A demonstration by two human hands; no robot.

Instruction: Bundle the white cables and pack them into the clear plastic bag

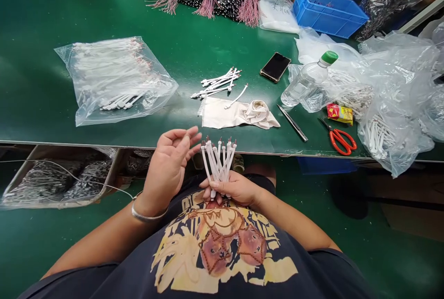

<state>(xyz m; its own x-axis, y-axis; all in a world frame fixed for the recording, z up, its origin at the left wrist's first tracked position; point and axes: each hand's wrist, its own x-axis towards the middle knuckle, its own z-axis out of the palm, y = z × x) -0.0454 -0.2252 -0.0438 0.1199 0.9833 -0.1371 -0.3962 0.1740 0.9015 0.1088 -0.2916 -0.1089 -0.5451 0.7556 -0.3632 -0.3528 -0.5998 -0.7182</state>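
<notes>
My right hand (231,187) is closed around the lower part of a bundle of short white cables (219,160), held in front of my shirt. The cables fan out upward, with white connectors and brown-red wire tips at the top. To the left of the bundle, my left hand (171,160) is raised, palm turned inward, its fingers loosely bent and partly apart; I see nothing in it. Beyond my hands, a cream cloth (225,113) lies on the green table, one end rolled up. A loose pile of similar white cables (218,82) lies just behind it.
A clear bag of white cables (114,77) lies left. On the right are a phone (275,67), water bottle (305,82), utility knife (293,123), red-handled scissors (340,139) and plastic bags (395,100). A blue bin (329,12) stands near another person. A cord runs from my wristband (149,216).
</notes>
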